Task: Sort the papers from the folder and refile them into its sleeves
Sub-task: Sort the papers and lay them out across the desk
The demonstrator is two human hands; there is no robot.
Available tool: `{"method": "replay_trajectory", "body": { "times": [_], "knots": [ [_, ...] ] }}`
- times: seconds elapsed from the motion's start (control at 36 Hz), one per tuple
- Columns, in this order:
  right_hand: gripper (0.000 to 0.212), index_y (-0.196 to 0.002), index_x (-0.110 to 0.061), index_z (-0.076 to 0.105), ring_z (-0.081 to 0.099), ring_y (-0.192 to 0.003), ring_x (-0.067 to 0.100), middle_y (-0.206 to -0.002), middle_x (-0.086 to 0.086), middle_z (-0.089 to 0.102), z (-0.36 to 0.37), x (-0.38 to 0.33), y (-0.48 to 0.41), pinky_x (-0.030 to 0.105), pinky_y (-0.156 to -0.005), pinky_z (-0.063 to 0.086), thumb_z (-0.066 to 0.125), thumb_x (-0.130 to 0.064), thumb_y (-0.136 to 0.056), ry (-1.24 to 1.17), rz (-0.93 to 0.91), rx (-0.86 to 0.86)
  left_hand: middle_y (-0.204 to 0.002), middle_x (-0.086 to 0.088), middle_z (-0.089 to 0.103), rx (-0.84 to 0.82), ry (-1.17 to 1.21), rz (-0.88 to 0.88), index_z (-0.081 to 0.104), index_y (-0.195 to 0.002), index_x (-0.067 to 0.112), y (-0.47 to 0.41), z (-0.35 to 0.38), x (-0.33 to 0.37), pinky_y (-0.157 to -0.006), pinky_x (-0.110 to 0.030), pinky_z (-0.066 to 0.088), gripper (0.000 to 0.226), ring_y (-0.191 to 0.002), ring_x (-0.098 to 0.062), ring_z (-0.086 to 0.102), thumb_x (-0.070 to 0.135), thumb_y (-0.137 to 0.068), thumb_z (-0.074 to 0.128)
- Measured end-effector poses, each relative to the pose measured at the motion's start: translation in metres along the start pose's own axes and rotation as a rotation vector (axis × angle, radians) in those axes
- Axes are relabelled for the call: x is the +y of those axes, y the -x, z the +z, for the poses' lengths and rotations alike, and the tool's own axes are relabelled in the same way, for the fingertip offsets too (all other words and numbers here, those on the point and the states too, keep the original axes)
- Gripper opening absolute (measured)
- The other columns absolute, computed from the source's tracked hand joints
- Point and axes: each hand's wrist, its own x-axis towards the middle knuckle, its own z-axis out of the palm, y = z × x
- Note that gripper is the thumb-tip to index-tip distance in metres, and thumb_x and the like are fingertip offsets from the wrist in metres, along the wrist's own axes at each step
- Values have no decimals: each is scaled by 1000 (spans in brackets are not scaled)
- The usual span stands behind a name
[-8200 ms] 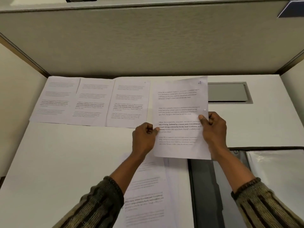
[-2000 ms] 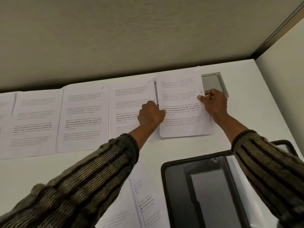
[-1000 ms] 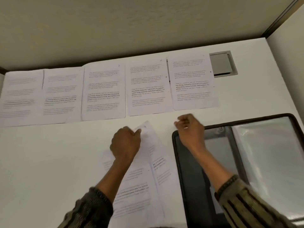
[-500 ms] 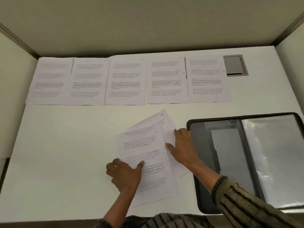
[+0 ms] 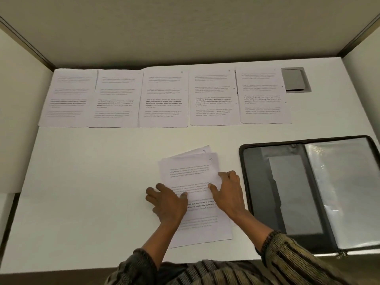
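Stack (image 5: 205, 229) looks thin and limp: left hand (image 5: 166, 202), spread, presses it; right hand (image 5: 228, 192) pinches top sheet (image 5: 189, 171) by side edge, sensibly.

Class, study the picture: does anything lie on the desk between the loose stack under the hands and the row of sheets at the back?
Nothing visible does: only bare desk separates the loose stack from the row of sheets. The left hand rests on the stack; the right hand pinches its edge.

Desk (image 5: 86, 182) open left — stack (image 5: 191, 171) centre, folder (image 5: 257, 192) right.
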Motion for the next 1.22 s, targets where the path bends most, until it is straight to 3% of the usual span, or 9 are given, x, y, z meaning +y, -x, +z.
{"method": "replay_trajectory", "body": {
  "times": [0.17, 0.28, 0.39, 0.5, 0.64, 0.81, 0.94, 1.08, 1.22],
  "knots": [
    [51, -133, -17, 57, 53, -120, 20, -127, 2, 54, 2, -7, -6, 35, -87, 51, 75, -42, -93, -119, 168, 54, -149, -16, 19, 2, -88, 116, 30, -132, 10, 5, -2, -7, -88, -44, 56, 85, -134, -32, 26, 43, -80, 89],
    [50, -127, -21, 57, 57, -114, 20, -122, -1, 57, 0, -7, -12, 37, -83, 53, 77, -47, -89, -108, 233, 57, -160, -17, 8, 5, -108, 200, 25, -143, 15, 8, 1, -12, -93, -51, 58, 85, -142, -32, 21, 35, -86, 85],
    [49, -124, -24, 59, 60, -109, 20, -119, -2, 58, 0, -3, -15, 41, -86, 57, 79, -48, -87, -84, 227, 56, -166, -17, 2, 1, -184, 302, 35, -145, 23, 15, -2, -13, -94, -49, 56, 64, -147, -34, 20, 33, -95, 73],
    [42, -122, -27, 62, 59, -110, 19, -119, -1, 56, 1, -1, -14, 41, -84, 58, 79, -44, -88, -86, 211, 80, -158, -23, 31, 53, -335, 448, 49, -136, 16, 15, 3, -15, -98, -46, 48, 55, -133, -37, 38, 25, -90, 77],
    [30, -110, -30, 61, 57, -107, 16, -112, -6, 52, 3, 0, -8, 35, -80, 55, 80, -37, -89, -122, 139, 92, -117, -10, 54, 3, -367, 636, 62, -114, 9, 19, 12, -13, -74, -33, 47, 49, -103, -27, 50, -7, -69, 68],
    [54, -125, -26, 50, 62, -99, 17, -116, -4, 56, 4, 5, -7, 40, -81, 60, 85, -34, -85, -204, 158, 132, -116, -1, 51, -128, -169, 492, 56, -112, 14, 18, 12, 2, -71, -30, 44, 26, -112, -20, 47, 3, -89, 58],
    [57, -128, -23, 51, 65, -88, 16, -94, -4, 66, -3, 11, -16, 36, -77, 56, 86, -31, -84, -331, 221, 78, -115, -10, 56, -159, -57, 370, 60, -107, 9, 8, 15, 10, -92, -34, 46, 15, -115, -27, 48, 17, -95, 58],
    [32, -108, -23, 63, 67, -82, 12, -89, -8, 69, -6, 11, -17, 37, -73, 60, 83, -36, -87, -302, 182, 9, -128, -13, 54, -179, -111, 304, 60, -120, 9, 8, 17, 20, -97, -38, 47, 46, -124, -30, 44, 51, -102, 59],
    [21, -106, -28, 63, 67, -79, 9, -92, -10, 69, -3, 11, -6, 36, -71, 62, 76, -40, -93, -245, 45, 4, -142, -20, 48, -252, -95, 192, 54, -139, 4, 15, 10, 34, -108, -45, 39, 97, -137, -36, 38, 87, -93, 31]
  ]
}}
